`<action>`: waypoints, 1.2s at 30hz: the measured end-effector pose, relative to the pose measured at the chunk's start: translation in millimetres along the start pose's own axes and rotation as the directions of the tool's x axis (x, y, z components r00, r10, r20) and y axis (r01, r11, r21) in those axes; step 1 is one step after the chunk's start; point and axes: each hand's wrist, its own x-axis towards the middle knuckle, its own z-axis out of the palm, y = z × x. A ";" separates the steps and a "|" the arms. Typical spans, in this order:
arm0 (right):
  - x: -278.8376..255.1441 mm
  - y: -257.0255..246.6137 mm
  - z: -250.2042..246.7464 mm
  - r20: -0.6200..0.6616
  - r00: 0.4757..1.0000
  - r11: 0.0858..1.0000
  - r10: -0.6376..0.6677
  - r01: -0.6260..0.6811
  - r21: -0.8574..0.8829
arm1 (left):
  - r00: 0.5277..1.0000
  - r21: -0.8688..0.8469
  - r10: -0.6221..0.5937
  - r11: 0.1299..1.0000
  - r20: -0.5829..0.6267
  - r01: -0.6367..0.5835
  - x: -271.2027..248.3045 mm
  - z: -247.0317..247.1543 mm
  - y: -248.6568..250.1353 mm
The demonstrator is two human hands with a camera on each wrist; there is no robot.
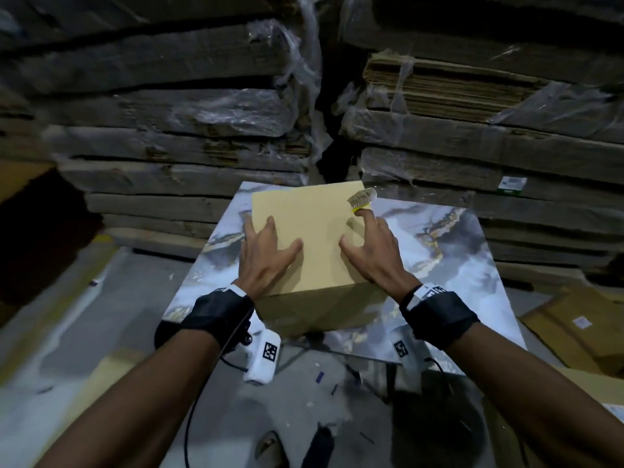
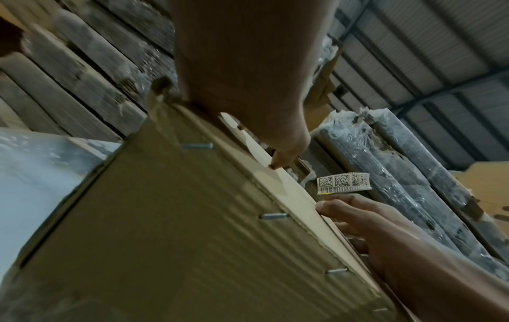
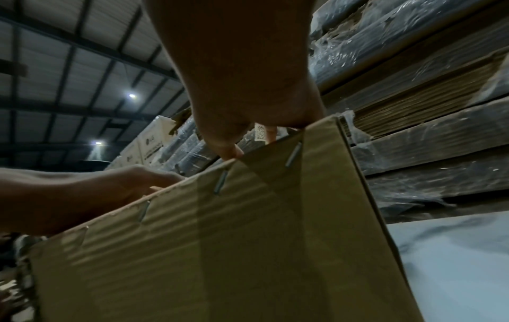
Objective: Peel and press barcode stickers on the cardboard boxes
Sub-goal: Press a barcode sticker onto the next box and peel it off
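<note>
Both hands (image 1: 266, 251) (image 1: 374, 246) lie spread on the box (image 1: 304, 231), sticker (image 1: 362, 197) overhanging.

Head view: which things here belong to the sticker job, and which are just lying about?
Job:
cardboard box under both hands
barcode sticker stuck to right hand fingertip
left hand
marble-pattern table

Lying about:
wrapped cardboard stacks
flattened cartons on floor

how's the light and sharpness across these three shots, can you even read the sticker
Head view: dim, stacks blurred and bowed at the edges, sticker smeared, hands cast shadows on the box. Left wrist view: box side soft, but the sticker's code blocks show clearly. Right wrist view: darkest, ceiling lamps glare.
</note>
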 end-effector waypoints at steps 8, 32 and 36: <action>-11.0 -68.0 41.4 -0.066 0.996 0.965 -0.053 0.068 0.255 | 0.977 -0.026 -0.113 0.994 -0.180 0.110 -42.6 -51.1 -52.3; -89.9 -311.0 248.8 0.165 0.904 0.862 -0.394 0.301 0.408 | 0.720 -0.153 -0.524 0.843 -0.455 0.516 -174.5 -198.5 -299.3; -101.6 -343.7 289.6 0.194 0.888 0.859 -0.416 0.314 0.404 | 0.686 -0.193 -0.578 0.808 -0.442 0.557 -187.4 -213.5 -342.1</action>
